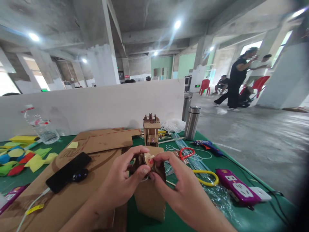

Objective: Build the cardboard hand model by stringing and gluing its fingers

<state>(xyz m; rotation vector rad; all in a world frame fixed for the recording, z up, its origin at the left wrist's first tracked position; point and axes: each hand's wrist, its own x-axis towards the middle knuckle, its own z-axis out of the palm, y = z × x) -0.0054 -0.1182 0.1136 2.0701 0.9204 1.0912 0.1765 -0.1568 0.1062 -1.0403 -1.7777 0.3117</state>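
My left hand (122,180) and my right hand (177,183) meet at the front of the table, both pinching a small brown cardboard piece (147,161) between thumbs and fingers. The piece sits on top of an upright cardboard box (149,198) that stands on the green table (263,219). Behind it rises a small cardboard model tower (151,130). My fingers hide most of the small piece.
A large flat cardboard sheet (96,145) carries a black phone (67,172). Coloured paper scraps (21,158) and a plastic bottle (40,125) lie left. Right: steel flask (192,122), red scissors (186,152), yellow scissors (206,177), glue gun (205,145), purple power strip (238,187). People stand far right.
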